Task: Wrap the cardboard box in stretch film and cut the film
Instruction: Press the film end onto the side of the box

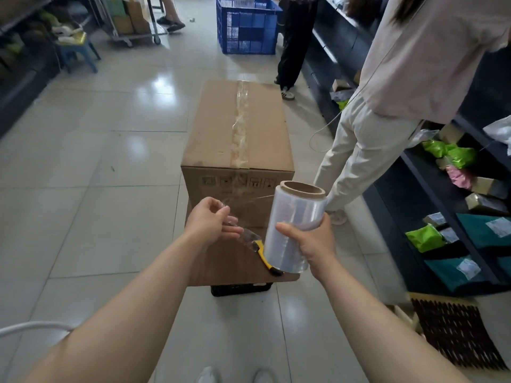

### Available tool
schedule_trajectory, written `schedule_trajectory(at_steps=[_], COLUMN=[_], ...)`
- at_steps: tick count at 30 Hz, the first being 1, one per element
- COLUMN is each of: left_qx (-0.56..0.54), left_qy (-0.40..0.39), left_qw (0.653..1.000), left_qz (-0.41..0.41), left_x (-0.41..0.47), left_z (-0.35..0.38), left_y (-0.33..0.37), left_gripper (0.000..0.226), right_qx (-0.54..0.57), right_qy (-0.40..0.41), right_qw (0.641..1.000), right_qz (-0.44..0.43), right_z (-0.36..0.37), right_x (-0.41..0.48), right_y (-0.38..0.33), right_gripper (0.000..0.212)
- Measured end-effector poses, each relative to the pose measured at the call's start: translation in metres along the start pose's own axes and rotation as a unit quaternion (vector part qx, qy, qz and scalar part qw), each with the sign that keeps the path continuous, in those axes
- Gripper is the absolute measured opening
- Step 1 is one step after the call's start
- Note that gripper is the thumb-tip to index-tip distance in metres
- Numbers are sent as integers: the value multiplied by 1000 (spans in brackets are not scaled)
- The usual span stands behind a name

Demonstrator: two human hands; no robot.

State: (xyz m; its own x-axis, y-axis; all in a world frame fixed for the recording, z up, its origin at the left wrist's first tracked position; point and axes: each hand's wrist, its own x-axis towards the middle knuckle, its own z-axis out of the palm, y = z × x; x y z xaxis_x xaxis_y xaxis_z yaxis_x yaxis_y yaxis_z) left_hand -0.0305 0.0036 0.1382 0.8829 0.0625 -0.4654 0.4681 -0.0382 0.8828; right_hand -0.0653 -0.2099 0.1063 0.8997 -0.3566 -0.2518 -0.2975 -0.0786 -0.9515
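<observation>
A tall brown cardboard box (237,128), taped along its top seam, stands on a low wooden board (221,266) in front of me. My right hand (312,244) grips a roll of clear stretch film (293,228) held upright, just in front of the box's near face. My left hand (213,222) pinches the loose end of the film (235,214), pulled a short way leftwards off the roll. A yellow-handled utility knife (262,252) lies on the board below the roll, partly hidden by it.
A person in light trousers (356,150) stands close to the box's right side, by dark shelving with parcels (453,205). Another person (293,42) and a blue crate (246,26) are behind. A dark crate (240,289) sits under the board. Open tiled floor lies left.
</observation>
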Motion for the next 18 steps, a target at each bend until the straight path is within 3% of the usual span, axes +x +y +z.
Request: schedule_trajectory(at_steps=[12,18], left_qx=[27,-5], left_qy=[165,204], left_qw=[982,977], left_qz=[86,63], left_x=[66,96], left_z=[7,17], left_y=[-45,-61], left_gripper=[13,19], right_qx=[-20,-3], right_qy=[102,224], right_qw=[992,973], right_qz=[-68,-59], right_z=[43,67], right_x=[33,53], right_y=[45,50], right_gripper=[87,104])
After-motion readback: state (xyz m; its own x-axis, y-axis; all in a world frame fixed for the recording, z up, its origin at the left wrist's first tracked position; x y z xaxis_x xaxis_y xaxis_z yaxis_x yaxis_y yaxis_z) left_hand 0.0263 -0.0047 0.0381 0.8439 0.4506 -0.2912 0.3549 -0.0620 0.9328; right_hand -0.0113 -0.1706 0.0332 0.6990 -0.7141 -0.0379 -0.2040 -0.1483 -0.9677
